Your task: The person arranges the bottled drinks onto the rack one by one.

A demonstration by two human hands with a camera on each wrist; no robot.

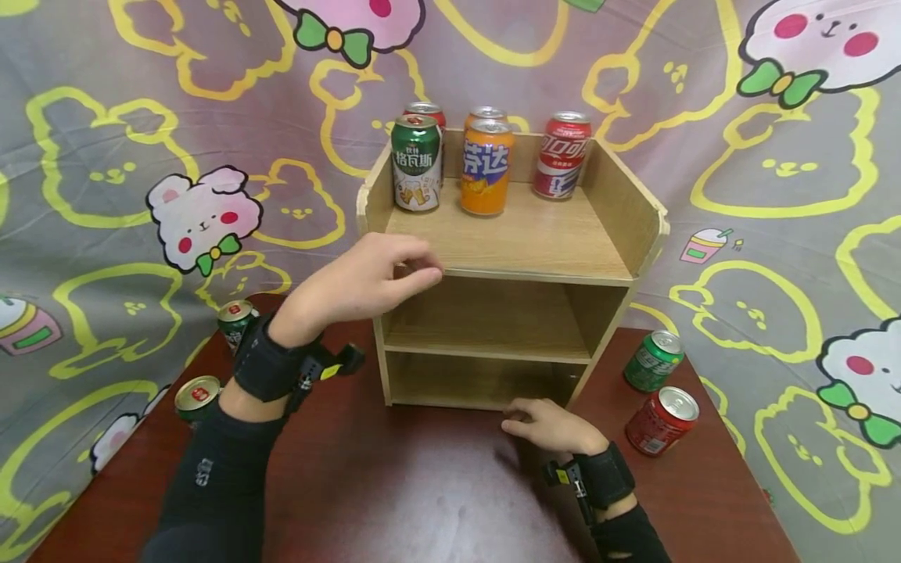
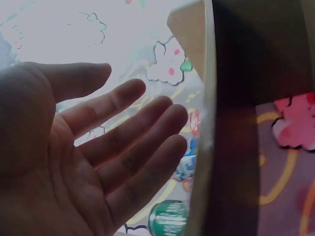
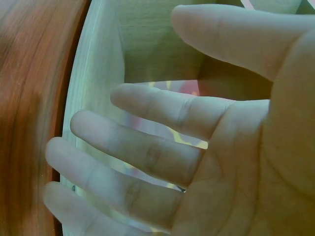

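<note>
My left hand [image 1: 366,277] hovers before the left front of the wooden shelf unit [image 1: 507,274], fingers relaxed and holding nothing; the left wrist view shows its bare palm [image 2: 64,162]. Low by the unit's bottom front edge is my right hand [image 1: 552,426], also holding nothing, its fingers [image 3: 142,152] spread loosely in the right wrist view. On the top board stand a green-and-white can [image 1: 417,168], an orange soda can [image 1: 486,172] and a red cola can [image 1: 561,156]. Behind the first two, a red can [image 1: 431,111] and another orange can [image 1: 486,115] are mostly hidden.
Right of the unit, a green can [image 1: 653,361] and a red can [image 1: 662,422] stand on the dark red table [image 1: 422,485]. Two green cans, one farther back [image 1: 235,317] and one nearer [image 1: 197,395], are at the left, partly behind my arm. A patterned cloth [image 1: 296,195] hangs behind.
</note>
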